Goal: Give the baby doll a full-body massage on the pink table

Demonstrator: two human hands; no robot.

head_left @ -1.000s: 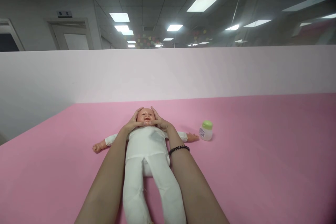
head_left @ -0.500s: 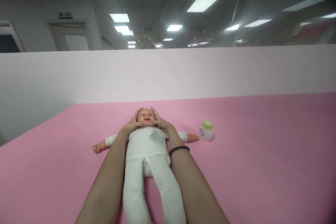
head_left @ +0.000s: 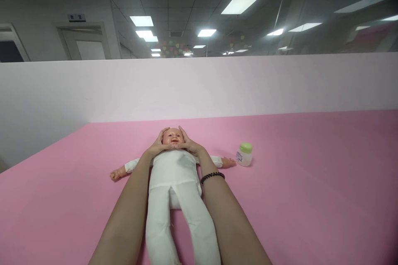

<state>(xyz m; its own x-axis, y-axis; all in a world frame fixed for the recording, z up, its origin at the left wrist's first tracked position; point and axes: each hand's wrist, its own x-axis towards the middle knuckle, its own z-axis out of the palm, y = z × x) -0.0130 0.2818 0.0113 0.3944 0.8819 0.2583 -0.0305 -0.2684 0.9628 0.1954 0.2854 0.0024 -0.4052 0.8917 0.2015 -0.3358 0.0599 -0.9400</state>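
Observation:
A baby doll (head_left: 176,169) with a white cloth body lies on its back, face up, its arms stretched out to both sides and its legs toward me. My left hand (head_left: 158,145) cups the left side of the doll's head, thumb along the chin. On the other side my right hand (head_left: 190,145) mirrors it, the two thumbs meeting just under the doll's mouth. Fingertips of both hands reach up past its temples. A black coiled band (head_left: 212,177) circles my right wrist.
A small clear jar (head_left: 244,155) with a green lid stands upright by the doll's hand on the right. Everything rests on a pink padded surface (head_left: 311,182). A low white wall (head_left: 199,87) closes off the back, with glass above it.

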